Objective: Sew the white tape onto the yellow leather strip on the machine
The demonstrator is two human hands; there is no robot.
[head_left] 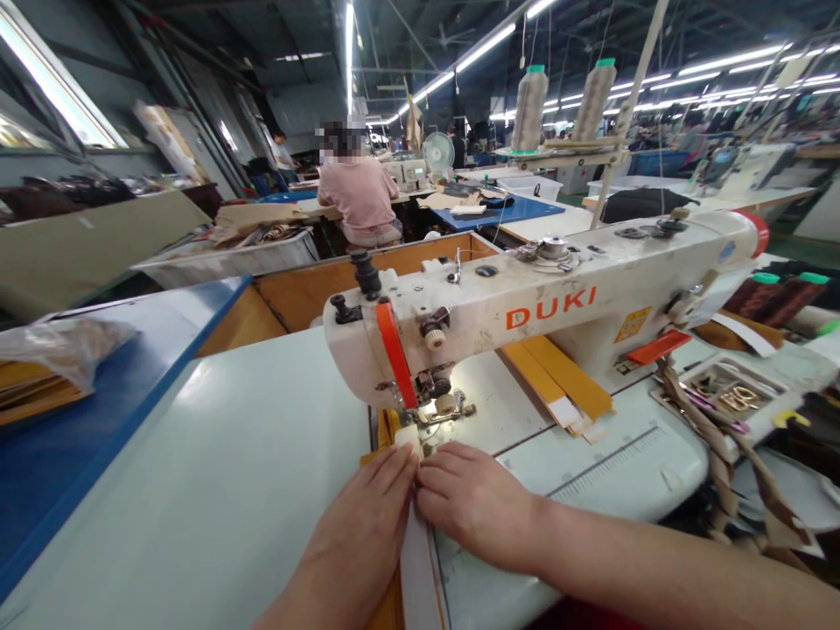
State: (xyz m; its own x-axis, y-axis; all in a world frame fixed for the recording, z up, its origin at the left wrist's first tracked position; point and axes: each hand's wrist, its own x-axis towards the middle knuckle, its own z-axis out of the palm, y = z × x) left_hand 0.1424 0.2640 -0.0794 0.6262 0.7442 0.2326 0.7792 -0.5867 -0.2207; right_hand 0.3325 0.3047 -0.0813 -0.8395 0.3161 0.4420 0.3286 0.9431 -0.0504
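Observation:
A long strip, white on top with mustard-yellow material along its left side, runs toward me from beneath the presser foot of a white sewing machine marked DUKI. Just in front of the foot, my left hand holds the strip from the left, its fingers together and pointing at the needle area. On the other side, my right hand has its fingers bent and pressed against the strip's edge. Between the fingertips and the foot shows a small cream piece. My thumbs are mostly hidden.
Mustard strips lie behind the needle, under the machine arm. At right stand a tray of metal buckles and hanging brown straps. Thread cones rise behind. A blue-edged table adjoins at left; a person in pink sits ahead.

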